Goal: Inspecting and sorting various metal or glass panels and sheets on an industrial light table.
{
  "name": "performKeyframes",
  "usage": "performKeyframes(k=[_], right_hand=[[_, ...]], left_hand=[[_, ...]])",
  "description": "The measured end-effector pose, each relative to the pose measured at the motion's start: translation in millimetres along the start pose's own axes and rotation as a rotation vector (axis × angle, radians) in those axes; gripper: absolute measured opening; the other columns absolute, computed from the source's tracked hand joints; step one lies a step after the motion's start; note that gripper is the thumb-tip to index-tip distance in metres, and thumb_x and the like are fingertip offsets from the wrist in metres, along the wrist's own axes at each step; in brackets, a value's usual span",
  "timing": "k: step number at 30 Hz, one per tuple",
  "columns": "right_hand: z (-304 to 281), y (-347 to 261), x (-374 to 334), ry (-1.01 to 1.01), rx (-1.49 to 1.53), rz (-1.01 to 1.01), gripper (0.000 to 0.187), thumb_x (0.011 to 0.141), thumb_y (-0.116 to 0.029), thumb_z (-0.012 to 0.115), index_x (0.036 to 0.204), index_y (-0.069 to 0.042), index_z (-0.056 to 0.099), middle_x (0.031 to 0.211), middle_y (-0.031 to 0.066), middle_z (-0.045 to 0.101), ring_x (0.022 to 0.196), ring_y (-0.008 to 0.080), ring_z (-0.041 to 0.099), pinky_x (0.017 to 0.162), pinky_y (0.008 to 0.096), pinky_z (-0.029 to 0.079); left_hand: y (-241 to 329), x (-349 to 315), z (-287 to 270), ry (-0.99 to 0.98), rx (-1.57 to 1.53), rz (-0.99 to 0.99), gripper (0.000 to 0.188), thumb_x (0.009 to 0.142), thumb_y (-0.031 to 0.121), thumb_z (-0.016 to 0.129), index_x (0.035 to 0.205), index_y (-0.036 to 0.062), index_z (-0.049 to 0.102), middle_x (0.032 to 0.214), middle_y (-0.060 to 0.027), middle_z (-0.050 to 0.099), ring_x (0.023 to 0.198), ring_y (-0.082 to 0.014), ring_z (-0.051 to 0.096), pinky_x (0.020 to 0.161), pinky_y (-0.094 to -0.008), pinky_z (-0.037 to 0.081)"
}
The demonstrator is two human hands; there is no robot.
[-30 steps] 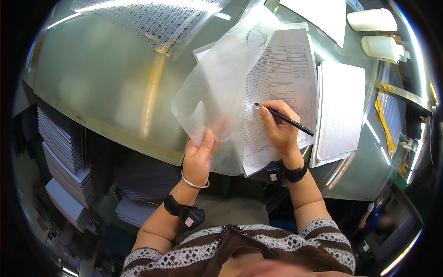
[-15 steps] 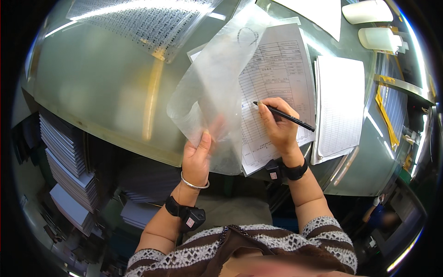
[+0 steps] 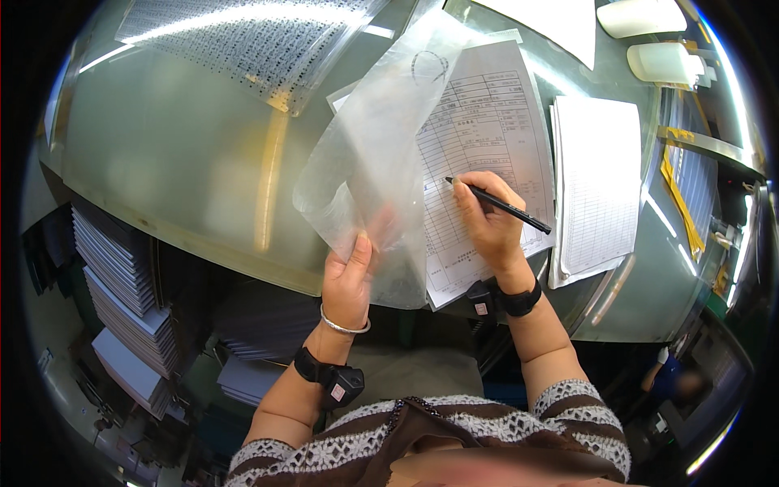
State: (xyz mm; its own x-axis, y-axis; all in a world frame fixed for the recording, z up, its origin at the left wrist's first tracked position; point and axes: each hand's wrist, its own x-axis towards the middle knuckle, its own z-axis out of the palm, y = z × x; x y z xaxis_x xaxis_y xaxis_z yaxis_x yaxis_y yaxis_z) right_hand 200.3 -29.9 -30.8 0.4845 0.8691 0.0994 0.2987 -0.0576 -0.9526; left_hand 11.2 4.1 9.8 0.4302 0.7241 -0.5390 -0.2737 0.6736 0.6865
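Note:
A black pen (image 3: 511, 210) is gripped in my right hand (image 3: 492, 219), its tip at the printed form (image 3: 487, 154). Under that hand the form lies on the table, its left part covered by a translucent plastic sheet (image 3: 381, 130). My left hand (image 3: 350, 272) pinches the sheet's near left edge, with the thumb on top and the other fingers showing dimly through the plastic. The sheet is folded back there and bears a hand-drawn loop mark near its far end.
Right of the form lies a stack of printed sheets (image 3: 596, 187). Two white plastic bottles (image 3: 661, 65) stand at the far right. A speckled clear sheet (image 3: 251, 49) lies at the far left of the glass-topped table (image 3: 187, 162). Below its left edge are paper stacks (image 3: 122, 276).
Both hands keep nearly the same place and grip. The view has shifted very slightly; the pen's tilt looks almost unchanged.

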Motion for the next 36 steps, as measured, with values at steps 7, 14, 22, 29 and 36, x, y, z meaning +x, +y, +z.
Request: performKeyframes(k=[7, 14, 22, 29, 36], right_hand=[[-4.0, -8.0, 1.9, -0.071, -0.098, 0.035, 0.004, 0.077, 0.0, 0.061, 0.08, 0.0, 0.059, 0.068, 0.0066, 0.056, 0.055, 0.0123, 0.047, 0.05, 0.0227, 0.039], [-1.7, -6.6, 1.2, -0.024, -0.051, 0.053, 0.004, 0.076, -0.001, 0.061, 0.078, 0.0, 0.058, 0.066, 0.0058, 0.054, 0.053, 0.0114, 0.045, 0.048, 0.022, 0.037], [-6.7, -7.1, 1.3, -0.074, -0.077, 0.017, 0.002, 0.078, -0.001, 0.059, 0.078, 0.0, 0.057, 0.065, 0.004, 0.054, 0.052, 0.0093, 0.044, 0.047, 0.0211, 0.035], [-57.1, -29.5, -0.1, 0.32, 0.229, 0.04, 0.016, 0.091, -0.006, 0.043, 0.102, 0.001, 0.053, 0.083, 0.0094, 0.059, 0.072, 0.0116, 0.055, 0.066, 0.0241, 0.045], [-90.7, -12.8, -10.8, 0.228, 0.41, 0.44, 0.028, 0.094, -0.018, 0.039, 0.112, 0.003, 0.046, 0.109, 0.0144, 0.055, 0.096, 0.0194, 0.057, 0.084, 0.0301, 0.046]], left_hand=[[-1.1, -0.6, -1.8, 0.005, -0.008, 0.01, 0.039, 0.094, 0.018, 0.038, 0.126, -0.0038, 0.037, 0.127, -0.0165, 0.045, 0.118, -0.025, 0.043, 0.099, -0.0369, 0.034], [-0.9, -0.1, -2.5, 0.007, -0.024, 0.01, 0.037, 0.094, 0.016, 0.037, 0.126, -0.0033, 0.038, 0.127, -0.0166, 0.045, 0.117, -0.0252, 0.043, 0.099, -0.0369, 0.034], [-0.1, -1.5, -1.7, 0.004, -0.043, 0.01, 0.036, 0.094, 0.014, 0.037, 0.126, -0.0031, 0.039, 0.127, -0.0157, 0.045, 0.117, -0.0245, 0.044, 0.099, -0.0361, 0.033], [-1.2, -5.2, -21.3, -0.254, 0.443, 0.325, 0.057, 0.084, 0.044, 0.055, 0.118, -0.0004, 0.045, 0.131, -0.0153, 0.041, 0.123, -0.0259, 0.036, 0.1, -0.0367, 0.029], [10.0, -17.4, -4.2, 0.179, 0.146, -0.053, 0.054, 0.081, 0.036, 0.062, 0.117, 0.0023, 0.041, 0.115, -0.0099, 0.046, 0.104, -0.0162, 0.048, 0.089, -0.0293, 0.039]])
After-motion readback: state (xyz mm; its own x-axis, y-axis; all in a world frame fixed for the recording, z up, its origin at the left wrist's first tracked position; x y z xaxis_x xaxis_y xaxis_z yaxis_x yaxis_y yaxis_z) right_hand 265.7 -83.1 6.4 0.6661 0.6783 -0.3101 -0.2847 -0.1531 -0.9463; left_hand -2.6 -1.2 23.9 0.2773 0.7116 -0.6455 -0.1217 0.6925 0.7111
